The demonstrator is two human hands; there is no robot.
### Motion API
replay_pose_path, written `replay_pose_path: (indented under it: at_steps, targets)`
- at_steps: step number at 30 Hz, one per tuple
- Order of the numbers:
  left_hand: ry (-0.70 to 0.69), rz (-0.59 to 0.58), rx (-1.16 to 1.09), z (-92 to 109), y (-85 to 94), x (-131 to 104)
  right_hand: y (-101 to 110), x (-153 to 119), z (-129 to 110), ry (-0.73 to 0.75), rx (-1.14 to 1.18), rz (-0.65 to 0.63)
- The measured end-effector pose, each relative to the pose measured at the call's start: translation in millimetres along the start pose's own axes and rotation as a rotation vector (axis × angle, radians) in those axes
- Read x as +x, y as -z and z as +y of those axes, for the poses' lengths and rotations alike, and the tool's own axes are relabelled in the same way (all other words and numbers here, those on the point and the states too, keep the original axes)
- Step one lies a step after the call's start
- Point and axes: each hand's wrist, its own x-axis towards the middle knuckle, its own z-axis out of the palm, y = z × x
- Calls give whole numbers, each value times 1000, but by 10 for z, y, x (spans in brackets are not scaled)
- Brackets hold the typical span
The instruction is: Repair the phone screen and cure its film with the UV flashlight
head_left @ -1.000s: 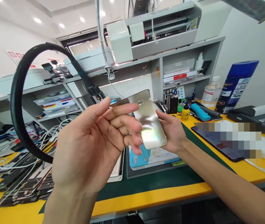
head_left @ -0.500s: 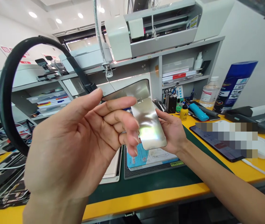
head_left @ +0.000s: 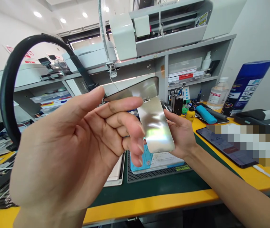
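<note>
My left hand (head_left: 66,155) is large in the foreground, palm toward me. Its thumb and index finger meet the left end of a thin, dark-edged metallic panel (head_left: 137,89), and its other fingers curl loosely. Just below that panel, a shiny silver plate with rounded corners (head_left: 157,126) is tilted and shows rainbow reflections; small cutouts sit at its top edge. My right hand (head_left: 182,134) grips the plate from behind and along its right side. The index finger of my left hand overlaps the plate's upper left corner. How panel and plate are joined cannot be made out.
A blue and white package (head_left: 141,160) lies on a perforated grey mat (head_left: 135,177) over a green mat (head_left: 149,193). To the right are a phone (head_left: 225,147), yellow bottle (head_left: 190,114) and blue can (head_left: 246,85). A black curved arm (head_left: 6,85) arches at left.
The panel and the plate appear slightly farther right in view, along with my right hand. My left hand looks larger and reaches farther left. The background has shifted a little to the right.
</note>
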Motion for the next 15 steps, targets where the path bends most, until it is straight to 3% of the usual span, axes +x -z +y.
replay_pose_path:
  at_steps: [11, 15]
  targets:
    - [75, -101, -120, -107, 65, -33, -35, -4, -20, -8, 10, -36]
    - [77, -39, -90, -152, 52, -72, -47, -13, -34, -21, 30, -59]
